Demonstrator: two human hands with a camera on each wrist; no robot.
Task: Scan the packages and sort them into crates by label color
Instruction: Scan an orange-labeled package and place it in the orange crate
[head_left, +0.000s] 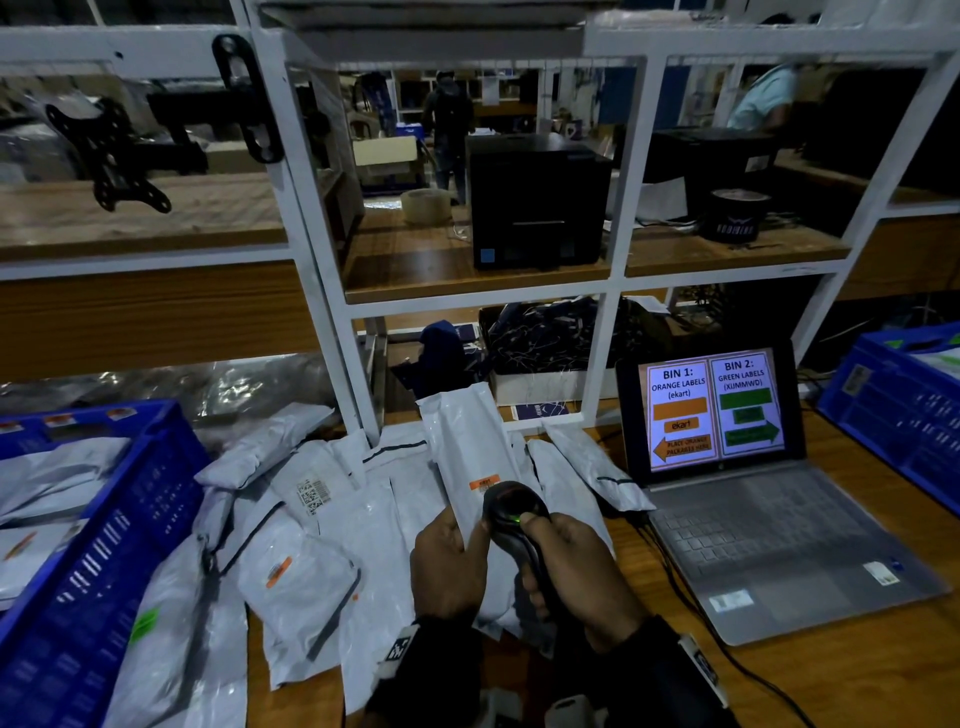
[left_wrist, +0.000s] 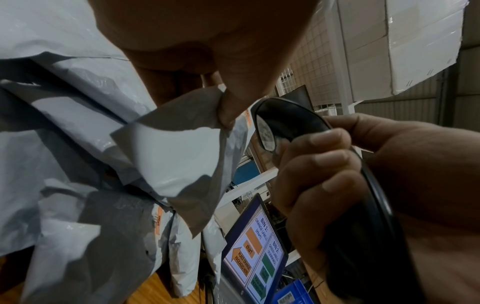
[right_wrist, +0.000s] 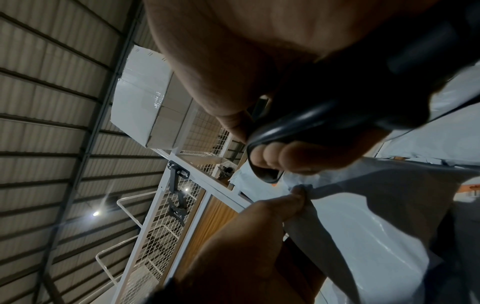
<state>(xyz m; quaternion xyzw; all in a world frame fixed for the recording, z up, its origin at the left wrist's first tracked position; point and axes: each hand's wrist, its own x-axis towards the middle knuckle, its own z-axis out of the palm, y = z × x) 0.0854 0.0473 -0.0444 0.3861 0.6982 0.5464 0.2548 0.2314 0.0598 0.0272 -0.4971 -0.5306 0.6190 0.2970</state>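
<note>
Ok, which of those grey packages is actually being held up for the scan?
The upright package with the orange label, pinched at its lower edge by the left hand; the right hand aims the scanner at it. The others lie flat.

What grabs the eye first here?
The lit laptop at right, its screen sending orange labels to bin 1 and green to bin 2. At centre, the right hand grips a black scanner aimed at an orange-labelled package that the left hand pinches upright. Grey packages sprawl over the table between two blue crates, one at left, one at far right.
</note>
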